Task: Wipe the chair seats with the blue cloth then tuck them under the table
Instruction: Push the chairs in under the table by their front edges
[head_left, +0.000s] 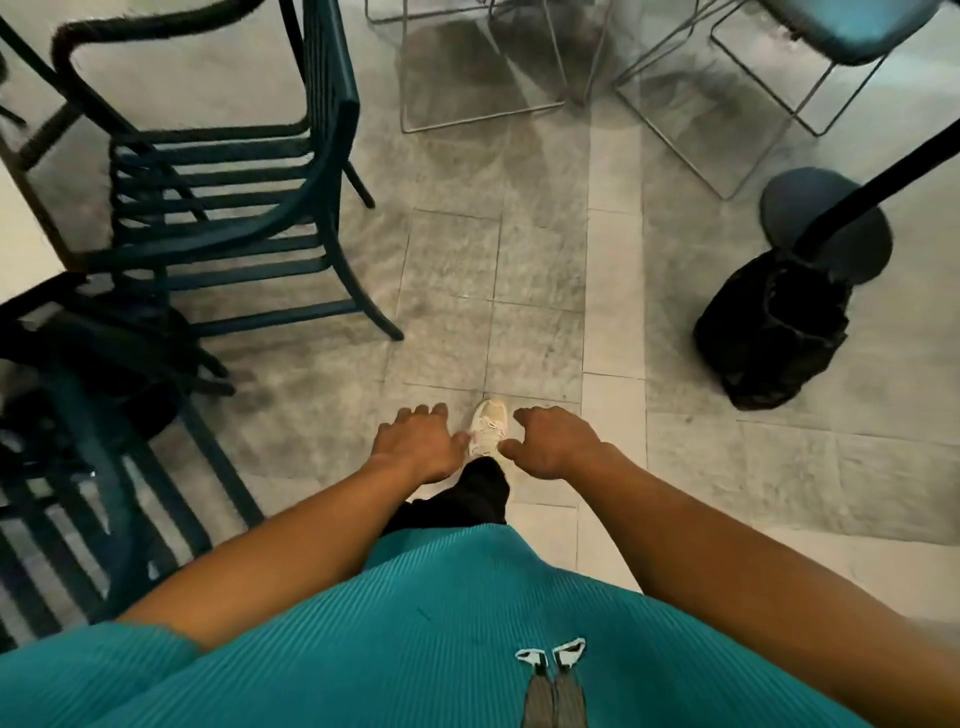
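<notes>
My left hand (418, 441) and my right hand (553, 441) hang in front of me over the floor, fingers loosely curled and apart, holding nothing. A dark teal slatted chair (223, 208) stands at the upper left, partly under a white table (21, 228) at the left edge. A second teal slatted chair (78, 467) is at the lower left, with a dark bag (119, 358) lying on it. No blue cloth is in view.
A black bag (774, 332) sits on the floor at the right beside a round black table base (826, 223). Wire-frame chairs (675, 93) with a teal seat (857, 26) stand at the top. Grey tiled floor (493, 286) lies ahead of my white shoe (488, 423).
</notes>
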